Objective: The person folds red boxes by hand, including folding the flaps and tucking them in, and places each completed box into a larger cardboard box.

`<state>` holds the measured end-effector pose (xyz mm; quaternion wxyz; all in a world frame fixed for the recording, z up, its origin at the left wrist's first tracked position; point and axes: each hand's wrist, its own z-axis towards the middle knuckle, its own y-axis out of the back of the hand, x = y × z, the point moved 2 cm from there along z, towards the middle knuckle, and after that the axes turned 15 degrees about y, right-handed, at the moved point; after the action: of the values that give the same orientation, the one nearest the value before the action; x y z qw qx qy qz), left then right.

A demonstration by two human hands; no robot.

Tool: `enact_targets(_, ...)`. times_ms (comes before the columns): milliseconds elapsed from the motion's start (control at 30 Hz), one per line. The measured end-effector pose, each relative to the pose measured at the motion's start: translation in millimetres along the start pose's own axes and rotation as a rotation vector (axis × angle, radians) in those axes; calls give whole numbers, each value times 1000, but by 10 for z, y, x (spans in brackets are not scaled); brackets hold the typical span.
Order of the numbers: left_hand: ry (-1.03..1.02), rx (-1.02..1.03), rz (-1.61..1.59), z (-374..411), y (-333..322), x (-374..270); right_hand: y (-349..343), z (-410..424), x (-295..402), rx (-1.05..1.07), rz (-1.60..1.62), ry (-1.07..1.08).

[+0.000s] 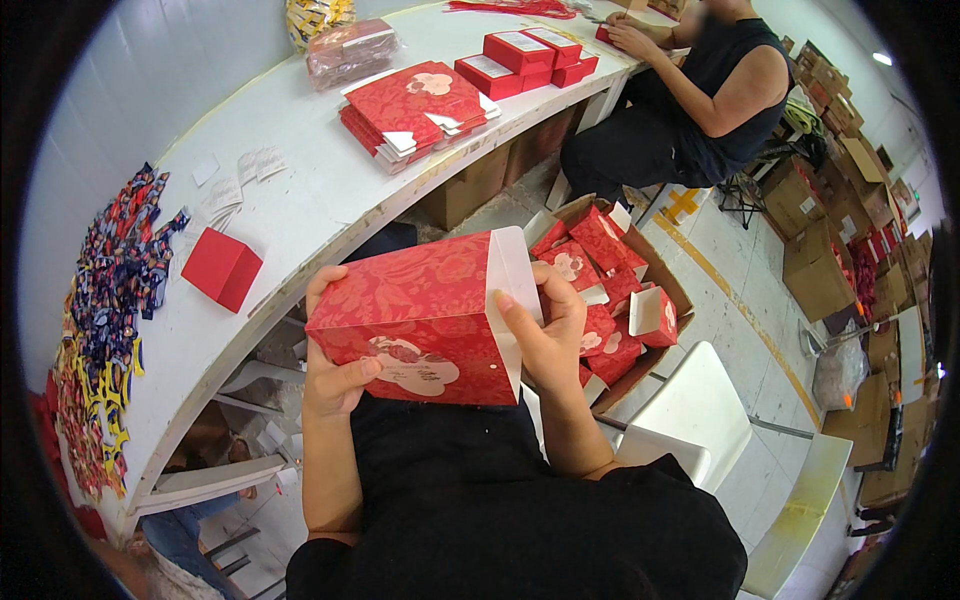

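Observation:
A red floral paperboard box (420, 300) with a pale label shape is held up before my chest. My left hand (334, 367) grips its left end, thumb on the front face. My right hand (551, 322) holds the white end flap (510, 277) at the right end, thumb against it. To the right of the box, an open carton (660, 262) holds several smaller red floral boxes. On the white table (300, 202) stand a plain red box (223, 268) and, farther off, a stack of flat red floral boxes (416, 101).
Several red boxes with white labels (517, 52) stand at the table's far part, near a seated co-worker (697, 97). Wrapped packets (120, 255) are heaped at the left; paper slips (225, 191) lie beside them. A white chair (697, 397) is at my right, cardboard cartons (817, 262) beyond.

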<state>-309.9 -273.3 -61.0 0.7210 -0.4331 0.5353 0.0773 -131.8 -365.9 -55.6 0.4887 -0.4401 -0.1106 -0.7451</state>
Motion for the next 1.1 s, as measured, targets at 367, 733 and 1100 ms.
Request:
enact_targets(367, 29, -15, 25, 7, -20, 42, 38, -27, -49, -54, 10, 31)
enact_targets(733, 14, -26, 18, 12, 38, 16, 112, 69, -63, 2, 336, -101)
enact_targets(1100, 79, -8, -62, 14, -11, -7, 282, 82, -205, 231, 378, -100)
